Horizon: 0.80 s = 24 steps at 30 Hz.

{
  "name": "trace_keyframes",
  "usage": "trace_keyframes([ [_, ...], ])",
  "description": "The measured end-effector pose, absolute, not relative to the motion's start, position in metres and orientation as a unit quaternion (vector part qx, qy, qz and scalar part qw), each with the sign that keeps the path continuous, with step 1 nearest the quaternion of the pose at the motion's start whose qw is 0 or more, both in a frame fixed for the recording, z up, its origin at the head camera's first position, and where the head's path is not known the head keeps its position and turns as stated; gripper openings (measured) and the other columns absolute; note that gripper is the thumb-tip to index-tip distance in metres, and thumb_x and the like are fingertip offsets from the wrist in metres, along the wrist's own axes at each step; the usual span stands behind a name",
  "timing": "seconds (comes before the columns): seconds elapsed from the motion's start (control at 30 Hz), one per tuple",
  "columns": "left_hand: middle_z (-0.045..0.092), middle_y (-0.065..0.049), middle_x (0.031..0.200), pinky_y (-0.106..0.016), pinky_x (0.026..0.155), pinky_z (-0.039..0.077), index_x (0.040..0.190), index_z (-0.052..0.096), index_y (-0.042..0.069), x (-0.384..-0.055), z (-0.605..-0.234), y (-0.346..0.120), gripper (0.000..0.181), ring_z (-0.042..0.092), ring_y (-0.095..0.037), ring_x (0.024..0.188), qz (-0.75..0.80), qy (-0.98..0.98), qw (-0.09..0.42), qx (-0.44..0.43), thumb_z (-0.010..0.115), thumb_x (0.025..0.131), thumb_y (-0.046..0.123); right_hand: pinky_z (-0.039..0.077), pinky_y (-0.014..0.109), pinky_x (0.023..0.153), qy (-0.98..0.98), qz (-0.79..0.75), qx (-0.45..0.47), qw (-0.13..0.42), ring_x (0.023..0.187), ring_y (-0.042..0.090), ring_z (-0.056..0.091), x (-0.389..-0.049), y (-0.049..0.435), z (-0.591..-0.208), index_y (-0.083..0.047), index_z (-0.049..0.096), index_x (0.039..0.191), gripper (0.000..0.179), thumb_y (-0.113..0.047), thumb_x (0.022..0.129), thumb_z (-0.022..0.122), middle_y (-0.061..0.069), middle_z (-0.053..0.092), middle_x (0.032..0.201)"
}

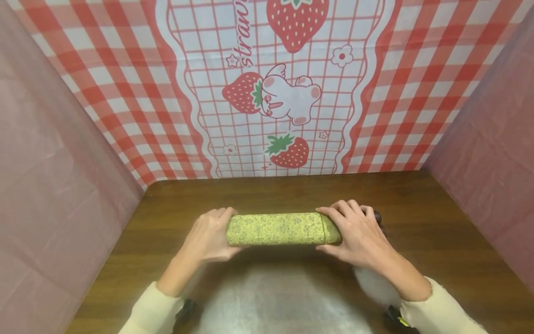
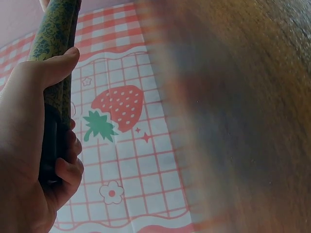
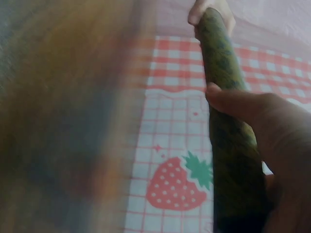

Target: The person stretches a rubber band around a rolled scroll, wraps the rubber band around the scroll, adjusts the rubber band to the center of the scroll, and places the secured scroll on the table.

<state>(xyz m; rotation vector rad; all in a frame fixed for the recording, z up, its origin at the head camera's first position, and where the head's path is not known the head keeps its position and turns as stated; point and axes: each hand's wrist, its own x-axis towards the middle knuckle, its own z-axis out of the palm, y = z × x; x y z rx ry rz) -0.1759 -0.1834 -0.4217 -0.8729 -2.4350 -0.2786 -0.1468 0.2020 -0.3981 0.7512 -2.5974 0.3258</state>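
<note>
A long, narrow case (image 1: 277,229) in yellow-green floral fabric is held level above the table, with a seam near its right end. My left hand (image 1: 210,234) grips the left end, thumb on the near side and fingers on the far side. On the right end my right hand (image 1: 359,232) has the same kind of grip. In the left wrist view the left hand (image 2: 34,126) curls round a dark end part of the case (image 2: 51,36). The right wrist view shows the right thumb lying along the case (image 3: 221,63). What the case contains is hidden.
A dark, rounded object (image 1: 378,216) shows partly behind the right hand. The brown wooden table (image 1: 267,192) has a bright glare near its front. A red-checked strawberry cloth (image 1: 288,93) hangs behind, with pink sheets (image 1: 46,185) at both sides.
</note>
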Motion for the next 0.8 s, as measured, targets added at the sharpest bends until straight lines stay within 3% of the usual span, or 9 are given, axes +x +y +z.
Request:
trace_keyframes([
  [0.17,0.074,-0.003,0.085,-0.028,0.063,0.056,0.111,0.071,0.005,-0.175,-0.422,-0.184,0.082,0.065,-0.018,0.070,-0.103,-0.903,0.264,-0.323,0.108,0.055,0.051,0.052,0.049,0.090,-0.925,0.138,0.307,0.176,0.113,0.023,0.071,-0.147,0.213,-0.392,-0.019,0.070,0.148,0.085,-0.042,0.073,0.104,0.000,0.073,0.124],
  [0.33,0.077,-0.004,0.089,-0.032,0.065,0.060,0.112,0.072,0.005,-0.175,-0.425,-0.184,0.081,0.070,-0.020,0.073,-0.103,-0.904,0.260,-0.322,0.109,0.055,0.049,0.052,0.041,0.086,-0.915,0.137,0.329,0.190,0.103,0.016,0.072,-0.150,0.214,-0.395,-0.020,0.074,0.144,0.080,-0.046,0.074,0.102,-0.001,0.074,0.120],
  [0.5,0.078,-0.005,0.090,-0.033,0.065,0.061,0.113,0.072,0.004,-0.175,-0.425,-0.183,0.083,0.071,-0.021,0.074,-0.103,-0.902,0.261,-0.327,0.108,0.055,0.050,0.052,0.039,0.084,-0.912,0.127,0.332,0.206,0.101,0.015,0.070,-0.152,0.214,-0.398,-0.019,0.076,0.142,0.081,-0.052,0.073,0.101,0.000,0.073,0.117],
  [0.8,0.077,-0.005,0.089,-0.034,0.065,0.062,0.114,0.072,0.004,-0.175,-0.420,-0.183,0.084,0.071,-0.022,0.074,-0.108,-0.898,0.274,-0.327,0.108,0.054,0.051,0.050,0.039,0.085,-0.906,0.148,0.342,0.202,0.112,0.017,0.071,-0.157,0.219,-0.391,-0.015,0.071,0.138,0.081,-0.043,0.070,0.105,0.000,0.076,0.123],
])
